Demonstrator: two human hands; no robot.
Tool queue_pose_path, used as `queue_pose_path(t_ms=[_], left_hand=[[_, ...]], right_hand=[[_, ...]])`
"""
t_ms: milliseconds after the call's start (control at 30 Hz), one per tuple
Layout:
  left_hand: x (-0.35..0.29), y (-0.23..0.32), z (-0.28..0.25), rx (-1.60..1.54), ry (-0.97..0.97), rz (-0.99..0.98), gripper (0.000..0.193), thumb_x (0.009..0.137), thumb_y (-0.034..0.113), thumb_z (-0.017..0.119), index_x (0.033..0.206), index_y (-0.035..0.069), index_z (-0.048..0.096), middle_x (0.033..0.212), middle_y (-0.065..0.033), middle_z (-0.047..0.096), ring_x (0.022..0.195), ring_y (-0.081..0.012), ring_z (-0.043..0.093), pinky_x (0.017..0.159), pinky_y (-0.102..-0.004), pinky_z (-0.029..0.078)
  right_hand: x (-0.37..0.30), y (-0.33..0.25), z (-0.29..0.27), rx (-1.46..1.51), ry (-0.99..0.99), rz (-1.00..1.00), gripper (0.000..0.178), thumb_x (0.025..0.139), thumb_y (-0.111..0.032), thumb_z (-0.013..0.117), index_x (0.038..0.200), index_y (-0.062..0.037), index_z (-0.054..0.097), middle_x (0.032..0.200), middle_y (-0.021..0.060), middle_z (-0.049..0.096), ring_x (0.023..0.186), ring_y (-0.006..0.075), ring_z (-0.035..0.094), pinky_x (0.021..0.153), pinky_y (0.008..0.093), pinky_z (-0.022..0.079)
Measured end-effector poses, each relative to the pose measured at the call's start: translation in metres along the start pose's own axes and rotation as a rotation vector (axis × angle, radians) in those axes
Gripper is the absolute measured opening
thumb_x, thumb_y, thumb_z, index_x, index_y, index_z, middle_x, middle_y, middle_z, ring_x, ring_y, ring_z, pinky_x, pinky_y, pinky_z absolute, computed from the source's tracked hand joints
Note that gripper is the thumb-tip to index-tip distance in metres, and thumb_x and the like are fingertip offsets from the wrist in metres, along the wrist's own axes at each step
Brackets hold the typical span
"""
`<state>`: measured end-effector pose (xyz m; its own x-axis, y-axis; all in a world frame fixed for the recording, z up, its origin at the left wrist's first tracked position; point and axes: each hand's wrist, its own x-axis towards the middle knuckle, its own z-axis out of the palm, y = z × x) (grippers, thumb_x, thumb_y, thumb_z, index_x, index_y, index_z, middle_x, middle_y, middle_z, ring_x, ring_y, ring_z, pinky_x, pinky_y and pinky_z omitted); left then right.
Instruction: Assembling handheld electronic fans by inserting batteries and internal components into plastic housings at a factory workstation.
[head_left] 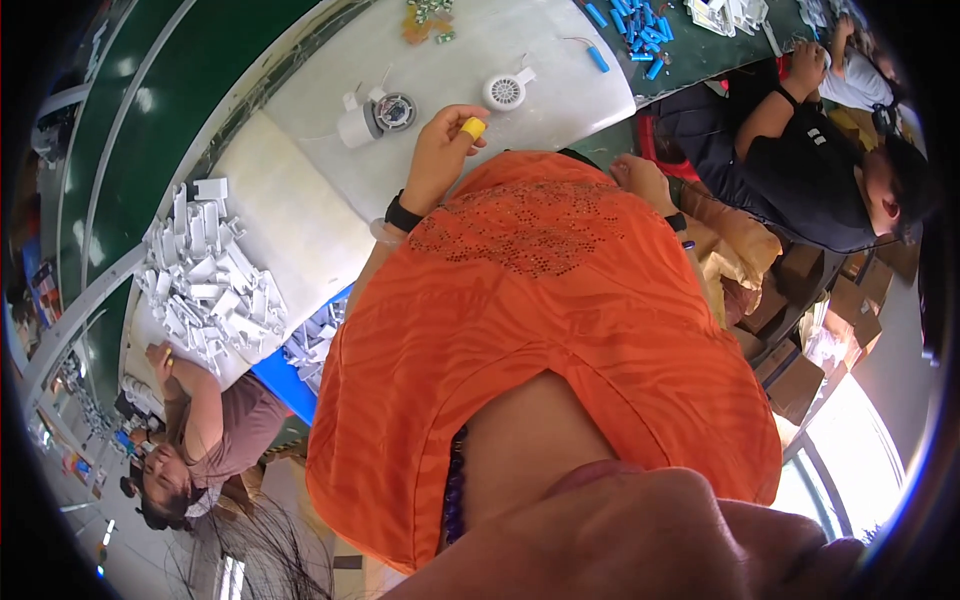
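Observation:
My left hand (445, 150) hovers at the near edge of the white work surface (400, 200), its fingers loosely bent and apart. A yellow cover (473, 127) sits at the tip of one digit, and nothing else shows in the grip. Just left of this hand lies a small white fan housing (365, 122) with its round motor end exposed. Beyond it to the right is a round white slotted grille cover (504, 93) with a short tab. My right hand (645, 180) is low by my orange top, off the table's right corner, its fingertips partly hidden.
White plastic shells (205, 280) are heaped at the left, above a blue bin (285, 382) of similar parts. Blue cylindrical cells (640, 28) and small circuit boards (430, 12) lie at the far side. Co-workers sit at left and right; cardboard boxes (795, 380) stand at the right.

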<state>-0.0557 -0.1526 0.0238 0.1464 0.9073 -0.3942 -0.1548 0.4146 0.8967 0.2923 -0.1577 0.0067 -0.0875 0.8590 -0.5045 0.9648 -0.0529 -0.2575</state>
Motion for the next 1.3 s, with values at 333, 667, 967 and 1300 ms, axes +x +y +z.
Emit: queue_pose_path(t_ms=[333, 667, 967, 1300], left_hand=[[0.019, -0.026, 0.027, 0.463, 0.295, 0.293, 0.046, 0.083, 0.004, 0.058, 0.128, 0.005, 0.051, 0.117, -0.0137, 0.056, 0.091, -0.0210, 0.062, 0.077, -0.0303, 0.050], [0.036, -0.044, 0.068, 0.527, 0.391, 0.193, 0.051, 0.082, 0.001, 0.057, 0.132, 0.009, 0.049, 0.123, -0.0144, 0.052, 0.099, -0.0239, 0.061, 0.081, -0.0317, 0.051], [0.045, -0.042, 0.089, 0.316, 0.398, 0.136, 0.032, 0.086, 0.010, 0.059, 0.118, 0.005, 0.059, 0.106, -0.0144, 0.065, 0.088, -0.0252, 0.063, 0.081, -0.0329, 0.050], [0.074, -0.038, 0.091, 0.448, 0.058, -0.004, 0.037, 0.090, 0.015, 0.056, 0.125, 0.002, 0.054, 0.118, -0.0170, 0.062, 0.104, -0.0251, 0.061, 0.089, -0.0326, 0.048]], right_hand=[[0.149, -0.054, -0.003, 0.553, -0.052, -0.464, 0.039, 0.090, -0.038, 0.059, 0.089, 0.0006, 0.067, 0.065, 0.0045, 0.061, 0.056, 0.0132, 0.055, 0.052, 0.0298, 0.042], [0.179, -0.100, -0.026, 0.938, -0.509, -0.292, 0.026, 0.092, -0.031, 0.063, 0.097, -0.0061, 0.069, 0.055, -0.0096, 0.042, 0.042, 0.0005, 0.028, 0.039, 0.0196, 0.018], [0.165, -0.085, -0.062, 0.996, -0.645, -0.387, 0.026, 0.094, -0.027, 0.059, 0.102, -0.0048, 0.070, 0.087, -0.0020, 0.069, 0.051, 0.0006, 0.036, 0.045, 0.0169, 0.028], [0.148, -0.058, -0.066, 0.649, -0.409, -0.705, 0.024, 0.096, -0.021, 0.056, 0.100, -0.0006, 0.067, 0.081, 0.0014, 0.065, 0.077, 0.0066, 0.055, 0.073, 0.0220, 0.044]])
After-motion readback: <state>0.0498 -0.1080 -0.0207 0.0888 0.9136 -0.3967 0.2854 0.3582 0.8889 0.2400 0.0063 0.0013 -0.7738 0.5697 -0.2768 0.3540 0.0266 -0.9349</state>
